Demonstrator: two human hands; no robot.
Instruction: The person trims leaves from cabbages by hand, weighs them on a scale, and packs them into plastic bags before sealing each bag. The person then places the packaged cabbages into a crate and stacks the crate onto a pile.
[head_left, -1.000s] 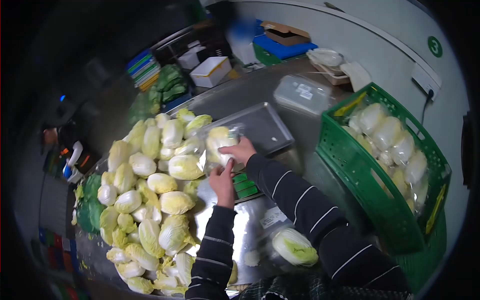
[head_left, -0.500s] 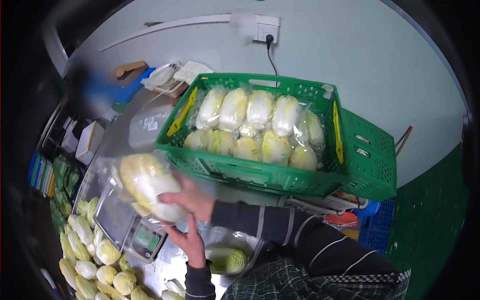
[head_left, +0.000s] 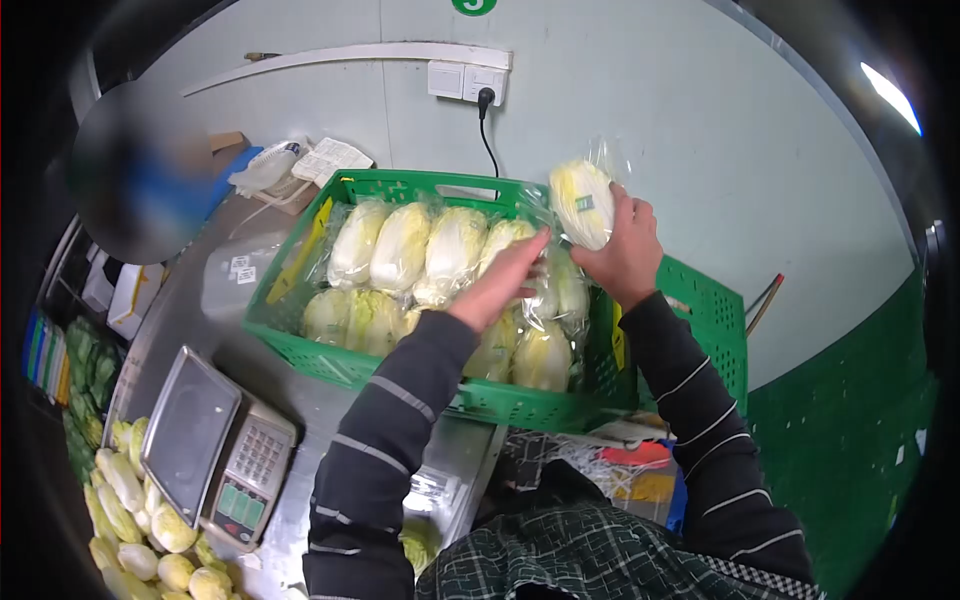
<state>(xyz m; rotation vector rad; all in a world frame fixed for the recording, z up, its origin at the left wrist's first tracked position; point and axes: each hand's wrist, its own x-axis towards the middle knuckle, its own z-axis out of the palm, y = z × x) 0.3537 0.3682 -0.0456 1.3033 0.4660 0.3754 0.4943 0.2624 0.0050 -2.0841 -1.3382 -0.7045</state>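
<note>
Right fingers wide around bagged cabbage

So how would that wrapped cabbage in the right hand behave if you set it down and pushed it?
The wrapped cabbage looks plump and closely packed, so probably firm and fairly heavy. Its glossy film may slip against the right hand. Its rounded, oblong shape suggests it could roll sideways.
</note>
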